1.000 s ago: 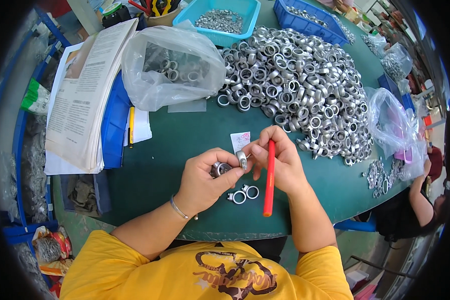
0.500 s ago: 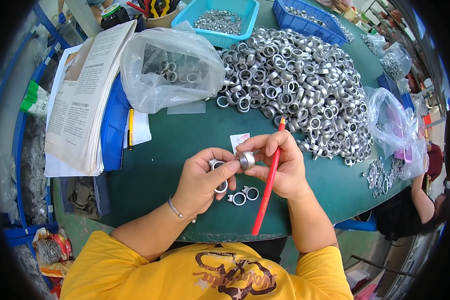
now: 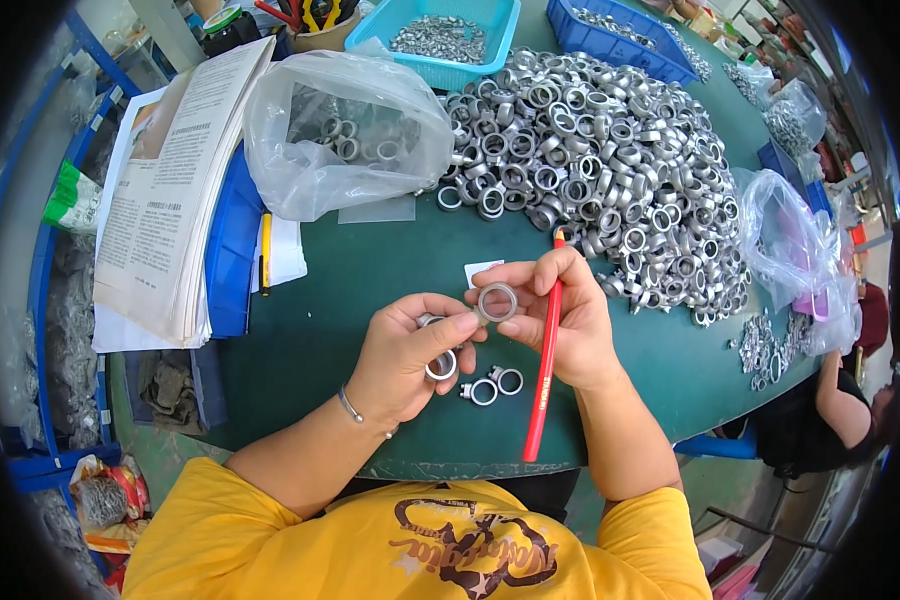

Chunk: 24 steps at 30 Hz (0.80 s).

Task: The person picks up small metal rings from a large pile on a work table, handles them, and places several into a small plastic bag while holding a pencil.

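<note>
My right hand [image 3: 570,325] pinches a small metal ring [image 3: 511,288] between thumb and fingertips, its round opening turned upward. Tucked across the same hand is a red pencil [image 3: 543,385], its point away from me and its blunt end over the table's near edge. My left hand [image 3: 410,350] is closed around another metal ring [image 3: 453,366]; its thumb tip reaches the ring in my right hand. Whether more lies in the left palm is hidden. Two loose rings [image 3: 483,404] rest on the green table [image 3: 350,290] just below my hands.
A large heap of metal rings [image 3: 610,170] covers the back right. A clear plastic bag [image 3: 320,200] with rings stands left of it. Turquoise [image 3: 435,72] and blue baskets [image 3: 660,62] of metal parts sit behind. Papers [image 3: 175,200] lie left; a person [image 3: 840,400] sits far right.
The ring at my fingertips has turned from side-on to showing its opening. The red pencil stands a little straighter, and its blunt end has swung right.
</note>
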Each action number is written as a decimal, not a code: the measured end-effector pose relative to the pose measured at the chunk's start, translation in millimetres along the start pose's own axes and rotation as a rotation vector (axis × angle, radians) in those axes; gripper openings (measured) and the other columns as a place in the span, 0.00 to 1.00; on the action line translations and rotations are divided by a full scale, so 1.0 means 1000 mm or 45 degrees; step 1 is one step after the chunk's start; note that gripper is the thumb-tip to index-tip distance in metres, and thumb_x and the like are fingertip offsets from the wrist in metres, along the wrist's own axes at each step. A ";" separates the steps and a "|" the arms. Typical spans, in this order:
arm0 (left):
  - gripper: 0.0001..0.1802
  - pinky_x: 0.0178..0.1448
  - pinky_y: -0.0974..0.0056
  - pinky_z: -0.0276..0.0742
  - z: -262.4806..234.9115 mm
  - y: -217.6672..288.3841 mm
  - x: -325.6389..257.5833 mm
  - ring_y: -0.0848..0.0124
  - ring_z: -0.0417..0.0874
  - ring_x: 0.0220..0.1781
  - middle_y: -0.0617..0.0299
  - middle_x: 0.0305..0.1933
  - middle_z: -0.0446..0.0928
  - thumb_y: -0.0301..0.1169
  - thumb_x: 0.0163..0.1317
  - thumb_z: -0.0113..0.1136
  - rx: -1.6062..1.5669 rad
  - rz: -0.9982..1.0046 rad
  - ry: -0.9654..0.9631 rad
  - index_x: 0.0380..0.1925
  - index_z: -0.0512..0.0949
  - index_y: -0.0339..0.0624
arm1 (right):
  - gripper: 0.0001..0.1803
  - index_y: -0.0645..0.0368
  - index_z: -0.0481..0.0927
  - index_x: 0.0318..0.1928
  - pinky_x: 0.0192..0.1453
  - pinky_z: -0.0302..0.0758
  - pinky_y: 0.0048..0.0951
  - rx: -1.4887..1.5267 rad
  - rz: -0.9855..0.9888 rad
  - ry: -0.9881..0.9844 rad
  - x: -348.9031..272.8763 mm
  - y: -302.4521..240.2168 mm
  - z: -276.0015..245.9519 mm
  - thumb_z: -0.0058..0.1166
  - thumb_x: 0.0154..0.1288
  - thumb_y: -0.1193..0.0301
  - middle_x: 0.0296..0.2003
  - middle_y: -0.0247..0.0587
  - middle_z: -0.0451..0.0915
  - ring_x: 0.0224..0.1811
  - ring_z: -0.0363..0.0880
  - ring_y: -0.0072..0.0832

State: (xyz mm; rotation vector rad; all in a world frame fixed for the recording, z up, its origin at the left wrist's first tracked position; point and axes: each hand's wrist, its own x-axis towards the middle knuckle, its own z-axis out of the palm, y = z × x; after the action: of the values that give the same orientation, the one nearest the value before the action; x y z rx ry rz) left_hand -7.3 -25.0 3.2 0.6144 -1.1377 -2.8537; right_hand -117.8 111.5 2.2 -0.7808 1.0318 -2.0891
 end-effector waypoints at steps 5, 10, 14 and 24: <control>0.07 0.14 0.75 0.65 0.001 -0.001 0.001 0.72 0.77 0.21 0.54 0.28 0.76 0.28 0.57 0.56 0.030 0.016 0.032 0.32 0.73 0.35 | 0.19 0.57 0.59 0.35 0.52 0.76 0.34 -0.130 0.009 0.024 -0.001 -0.002 0.000 0.51 0.52 0.91 0.48 0.58 0.72 0.48 0.76 0.36; 0.13 0.14 0.78 0.64 0.002 0.003 0.002 0.75 0.76 0.21 0.56 0.29 0.76 0.33 0.60 0.54 0.021 -0.059 0.016 0.35 0.74 0.32 | 0.19 0.57 0.60 0.33 0.49 0.75 0.30 -0.394 -0.088 -0.016 -0.003 -0.002 0.003 0.57 0.51 0.87 0.44 0.53 0.74 0.44 0.76 0.30; 0.16 0.13 0.78 0.63 0.003 0.003 0.001 0.78 0.75 0.19 0.59 0.27 0.76 0.37 0.62 0.52 -0.022 -0.097 -0.021 0.37 0.75 0.32 | 0.18 0.57 0.61 0.31 0.46 0.74 0.27 -0.622 -0.155 -0.040 -0.001 -0.003 0.005 0.59 0.51 0.84 0.41 0.50 0.76 0.41 0.76 0.27; 0.15 0.17 0.78 0.64 -0.004 0.000 0.005 0.75 0.76 0.27 0.56 0.36 0.75 0.33 0.60 0.50 -0.237 -0.123 -0.141 0.43 0.70 0.34 | 0.20 0.57 0.62 0.30 0.44 0.74 0.28 -0.787 -0.126 -0.026 -0.002 -0.011 -0.004 0.64 0.46 0.82 0.42 0.49 0.77 0.42 0.77 0.30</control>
State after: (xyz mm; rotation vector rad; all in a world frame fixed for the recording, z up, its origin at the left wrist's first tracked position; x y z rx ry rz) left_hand -10.4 -28.7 -1.6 0.5208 -0.8604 -3.0639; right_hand -122.8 119.9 9.1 -1.1618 1.6881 -1.8378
